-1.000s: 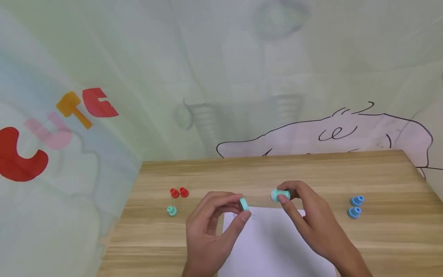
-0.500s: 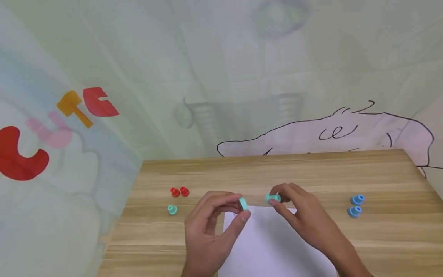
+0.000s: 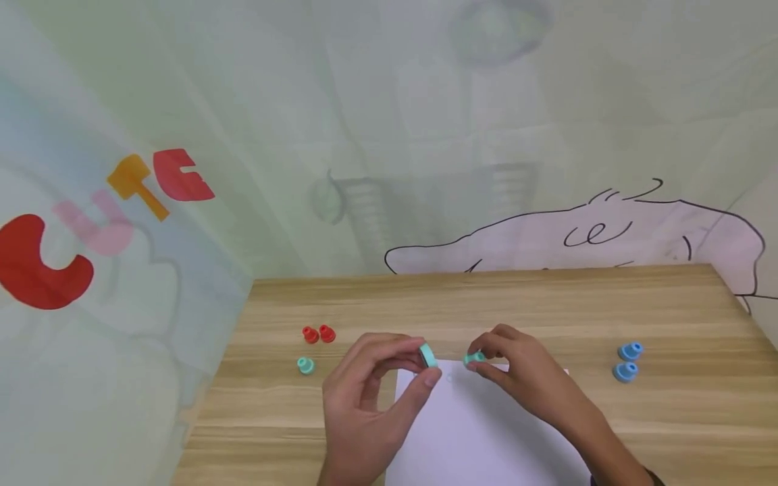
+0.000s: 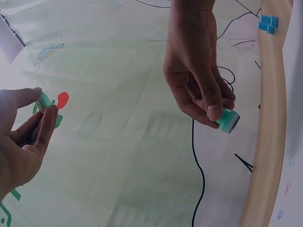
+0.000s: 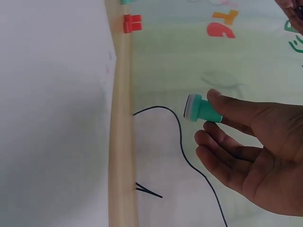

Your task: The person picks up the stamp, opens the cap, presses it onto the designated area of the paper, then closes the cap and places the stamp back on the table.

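Though apart, left hand (image 3: 365, 412) in pinch round teal cap (image 3: 429, 356), right hand (image 3: 527, 372) likewise round teal stamp (image 5: 204, 110)

Pale green printed cloth (image 3: 389, 135) behind a wood-grain table (image 3: 486, 304).

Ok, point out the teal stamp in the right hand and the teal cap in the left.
Teal stamp (image 5: 205, 110): right wrist view, on its handle.
Teal cap (image 3: 429, 356): head view, on its outer side.
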{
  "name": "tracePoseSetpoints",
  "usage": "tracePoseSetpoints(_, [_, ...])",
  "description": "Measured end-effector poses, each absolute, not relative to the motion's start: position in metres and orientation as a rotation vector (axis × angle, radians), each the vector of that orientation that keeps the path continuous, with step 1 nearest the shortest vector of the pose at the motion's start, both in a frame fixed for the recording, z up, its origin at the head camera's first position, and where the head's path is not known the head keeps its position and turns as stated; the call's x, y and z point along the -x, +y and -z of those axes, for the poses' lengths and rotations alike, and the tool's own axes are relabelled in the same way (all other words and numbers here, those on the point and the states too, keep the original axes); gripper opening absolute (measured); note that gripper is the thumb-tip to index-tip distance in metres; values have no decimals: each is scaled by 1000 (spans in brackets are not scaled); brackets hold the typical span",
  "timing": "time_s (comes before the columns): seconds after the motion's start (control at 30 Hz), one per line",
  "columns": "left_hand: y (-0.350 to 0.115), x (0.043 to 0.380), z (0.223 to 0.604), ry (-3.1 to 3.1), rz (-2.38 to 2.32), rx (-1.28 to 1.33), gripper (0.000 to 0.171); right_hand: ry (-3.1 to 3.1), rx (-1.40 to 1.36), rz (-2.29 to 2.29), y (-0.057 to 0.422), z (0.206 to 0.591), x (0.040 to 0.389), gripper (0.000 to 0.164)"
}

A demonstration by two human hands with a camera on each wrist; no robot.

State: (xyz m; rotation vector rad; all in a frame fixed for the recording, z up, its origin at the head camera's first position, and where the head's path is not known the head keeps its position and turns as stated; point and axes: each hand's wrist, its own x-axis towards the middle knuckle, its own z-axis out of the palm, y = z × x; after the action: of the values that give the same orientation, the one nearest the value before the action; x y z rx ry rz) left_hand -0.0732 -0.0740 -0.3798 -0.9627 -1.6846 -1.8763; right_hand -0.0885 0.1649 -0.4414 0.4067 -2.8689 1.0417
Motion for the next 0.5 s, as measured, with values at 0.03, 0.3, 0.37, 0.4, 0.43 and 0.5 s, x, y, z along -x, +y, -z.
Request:
tracePoseSetpoints(0.03, [-74, 73, 380, -1681, 1876, 966, 39, -2884, -405, -1047, 165, 443, 90, 13])
tracePoseSetpoints(0.3, [-73, 73, 380, -1673, 1881, 970, 41, -2960, -422, -1109, 160, 458, 106, 17])
tracePoseSetpoints(0.37, [-72, 73, 379, -1662, 1880, 979, 42, -2983, -420, -1125, 158, 461, 108, 18])
tracePoseSetpoints(0.4, [-72, 74, 379, -1656, 1878, 985, 43, -2993, -422, -1128, 157, 462, 109, 18])
tracePoseSetpoints(0.43, [-72, 74, 379, -1650, 1879, 989, 43, -3000, -422, -1130, 156, 463, 110, 18])
tracePoseSetpoints(0.5, [-72, 74, 379, -1644, 1878, 993, 44, -3005, -422, -1133, 155, 465, 111, 19])
